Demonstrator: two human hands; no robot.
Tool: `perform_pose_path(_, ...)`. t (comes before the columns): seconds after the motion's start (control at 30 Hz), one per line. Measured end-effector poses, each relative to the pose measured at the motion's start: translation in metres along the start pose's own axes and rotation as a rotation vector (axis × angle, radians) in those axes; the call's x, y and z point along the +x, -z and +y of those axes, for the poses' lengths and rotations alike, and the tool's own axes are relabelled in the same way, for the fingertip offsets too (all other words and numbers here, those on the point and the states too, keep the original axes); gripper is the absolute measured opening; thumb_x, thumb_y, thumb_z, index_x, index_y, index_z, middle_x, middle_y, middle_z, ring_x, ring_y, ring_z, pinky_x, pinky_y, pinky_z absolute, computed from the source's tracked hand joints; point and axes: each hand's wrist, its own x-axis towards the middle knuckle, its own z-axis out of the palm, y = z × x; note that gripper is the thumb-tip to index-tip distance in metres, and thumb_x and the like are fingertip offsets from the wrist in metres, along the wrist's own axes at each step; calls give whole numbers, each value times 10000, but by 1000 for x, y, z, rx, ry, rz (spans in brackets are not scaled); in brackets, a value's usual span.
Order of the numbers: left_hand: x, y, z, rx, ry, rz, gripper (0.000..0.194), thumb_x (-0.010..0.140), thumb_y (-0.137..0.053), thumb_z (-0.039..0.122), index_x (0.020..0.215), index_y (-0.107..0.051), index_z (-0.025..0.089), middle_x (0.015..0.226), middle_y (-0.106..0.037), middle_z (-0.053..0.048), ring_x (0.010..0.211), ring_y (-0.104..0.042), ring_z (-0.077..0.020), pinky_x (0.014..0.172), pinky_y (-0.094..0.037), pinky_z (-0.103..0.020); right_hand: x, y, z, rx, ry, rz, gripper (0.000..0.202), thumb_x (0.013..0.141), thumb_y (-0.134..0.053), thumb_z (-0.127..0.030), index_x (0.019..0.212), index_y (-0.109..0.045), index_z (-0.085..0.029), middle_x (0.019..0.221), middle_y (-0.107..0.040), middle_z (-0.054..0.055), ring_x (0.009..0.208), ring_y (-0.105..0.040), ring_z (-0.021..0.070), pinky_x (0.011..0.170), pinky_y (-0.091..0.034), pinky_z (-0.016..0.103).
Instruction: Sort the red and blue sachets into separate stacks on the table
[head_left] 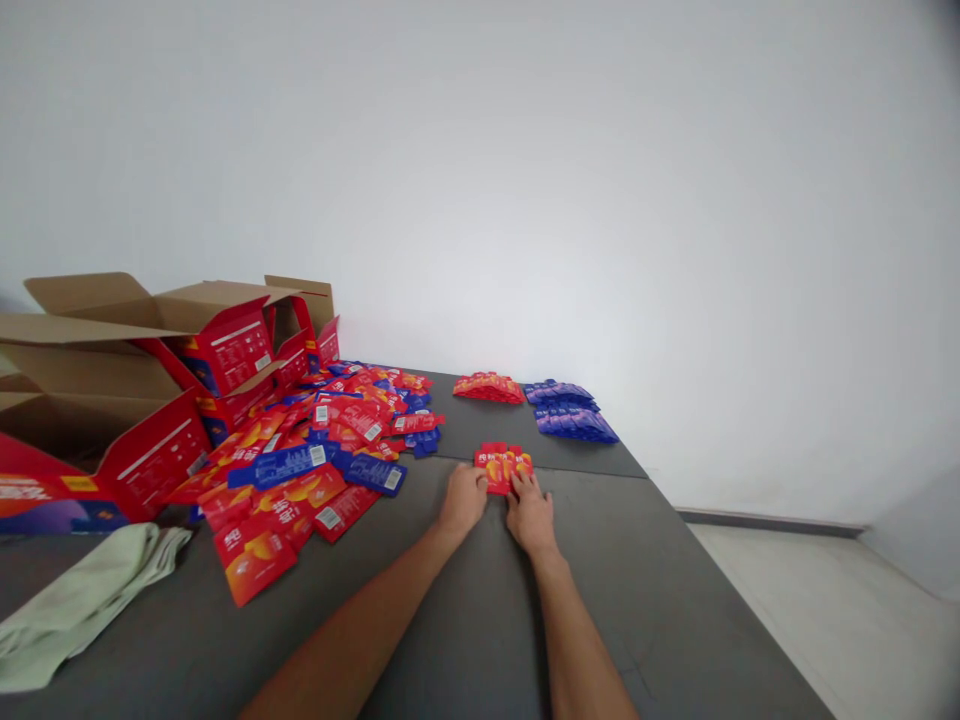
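Note:
A short overlapping row of red flat packets (498,462) with orange pictures lies on the dark table in front of me. My left hand (463,497) is at the row's left edge, its fingers curled closed against the packets. At the lower right edge, my right hand (531,512) has its fingertips pressed onto the same packets. The fingers partly cover the lower corners of the row. To the left spreads a loose heap of red packets (259,560) and blue packets (375,472), some showing barcodes.
Fanned red packets (487,387) and fanned blue packets (574,424) sit near the far edge. Open red cardboard boxes (161,455) stand at the left, with a folded pale green cloth (90,605) before them. The dark table (637,580) ends at the right; a white wall rises behind.

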Motion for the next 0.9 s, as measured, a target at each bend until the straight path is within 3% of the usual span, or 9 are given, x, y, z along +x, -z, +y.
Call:
perform_pose_path(0.1, -8, 5, 7, 208, -112, -36, 240, 854, -556, 318, 929, -739, 183, 1095, -662, -123, 1090, -547, -244, 1004, -385, -382, 0, 3, 1, -10, 6, -13, 483, 925, -366, -178, 1384, -499, -248, 1521, -383, 67, 1435, -270, 238, 1124, -237, 515)
perform_pose_path(0.2, -10, 10, 7, 264, -186, -92, 424, 798, -625, 377, 1192, -659, 226, 1345, -557, -102, 1207, -473, -279, 1025, -371, -414, 0, 5, 2, -1, 10, -18, 495, 918, -364, -158, 1383, -500, -258, 1519, -388, 59, 1433, -273, 243, 1120, -240, 529)
perform_pose_path(0.27, -7, 10, 5, 254, -235, -165, 508, 797, -624, 359, 1294, -588, 259, 1403, -523, -71, 1229, -465, -275, 1028, -377, -416, 1, 5, 4, 9, 12, -16, 509, 906, -367, -139, 1379, -504, -270, 1516, -394, 52, 1432, -276, 241, 1118, -239, 536)
perform_pose_path(0.4, 0, 4, 5, 240, -274, -219, 443, 809, -591, 286, 1249, -619, 238, 1380, -553, -72, 1225, -488, -261, 1057, -372, -410, 6, 2, 15, 15, 2, -7, 566, 853, -398, -89, 1374, -510, -278, 1510, -404, 46, 1430, -282, 232, 1121, -238, 531)
perform_pose_path(0.6, 4, -10, 20, 190, -294, -187, 381, 747, -537, 126, 1100, -668, 187, 1262, -621, -96, 1184, -522, -229, 1043, -398, -344, 10, 1, 29, 26, -5, 9, 641, 777, -424, -46, 1377, -508, -257, 1509, -406, 46, 1430, -286, 235, 1121, -253, 518)
perform_pose_path(0.9, -2, -14, 32, 206, -211, -132, 382, 756, -527, 160, 1122, -632, 189, 1256, -597, -90, 1147, -504, -246, 999, -410, -355, 9, 3, 28, 55, -19, 41, 654, 744, -437, -35, 1350, -536, -258, 1491, -433, 44, 1416, -316, 235, 1124, -254, 514)
